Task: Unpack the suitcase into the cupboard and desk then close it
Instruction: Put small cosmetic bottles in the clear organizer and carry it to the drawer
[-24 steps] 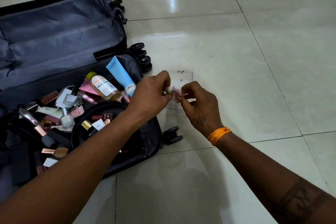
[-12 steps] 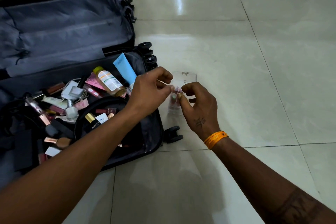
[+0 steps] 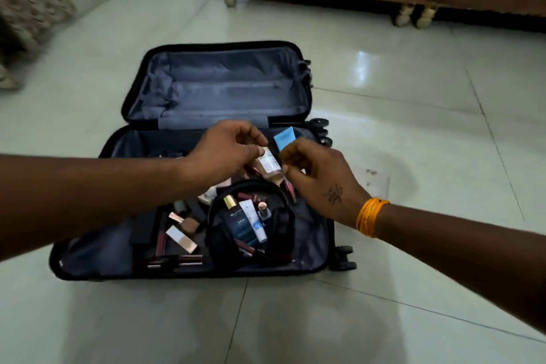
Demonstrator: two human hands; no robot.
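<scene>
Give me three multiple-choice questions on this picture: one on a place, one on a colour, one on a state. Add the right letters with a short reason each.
1. Where does the clear box lie?
A. inside the suitcase
B. on the floor to the right of the suitcase
C. on the wooden furniture

2. What colour is the wristband on the right hand?
A. orange
B. green
C. white

3. In what state is the suitcase?
A. zipped shut
B. open and emptied
C. open, with cosmetics inside

Answers:
1 B: it rests on the tiles beside the suitcase's wheels.
2 A: the band at the wrist is orange.
3 C: the lid lies back and bottles and tubes fill the lower half.
</scene>
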